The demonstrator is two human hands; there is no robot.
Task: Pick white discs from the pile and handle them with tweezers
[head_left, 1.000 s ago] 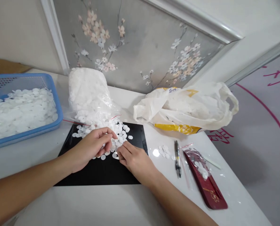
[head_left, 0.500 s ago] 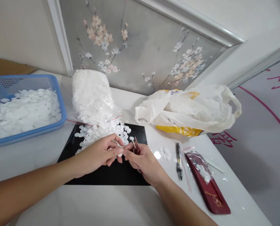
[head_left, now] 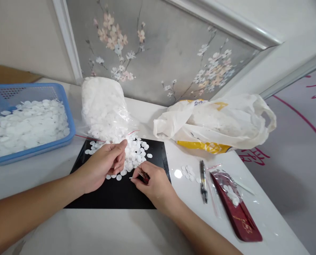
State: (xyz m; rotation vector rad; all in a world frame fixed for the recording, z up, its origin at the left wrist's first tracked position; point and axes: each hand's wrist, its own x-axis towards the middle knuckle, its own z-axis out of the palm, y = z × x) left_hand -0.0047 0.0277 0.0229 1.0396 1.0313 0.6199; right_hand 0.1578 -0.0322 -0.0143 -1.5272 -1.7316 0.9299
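Note:
My left hand (head_left: pixel 104 166) is closed over the pile of white discs (head_left: pixel 132 152), thumb on top and fingers curled; what it holds, if anything, is hidden. My right hand (head_left: pixel 152 180) grips small red-handled scissors (head_left: pixel 145 176), mostly covered by its fingers. A thin white disc (head_left: pixel 131 178), seen edge-on, is pinched between its thumb and forefinger. Both hands are above a black mat (head_left: pixel 112 198), a short distance apart. The discs spill onto the mat from a clear plastic bag (head_left: pixel 102 102) behind it.
On the left, a blue basket (head_left: pixel 70 124) holds many white discs. A white and yellow plastic bag (head_left: pixel 213 124) lies at the back right. A few discs (head_left: pixel 187 173), a black pen (head_left: pixel 203 182) and a dark red case (head_left: pixel 244 226) under a small clear bag (head_left: pixel 232 191) are at right.
The hands, together before, have come apart. My left hand has moved left and up and closed. My right hand has shifted slightly left, and the scissor blades no longer point upward in view.

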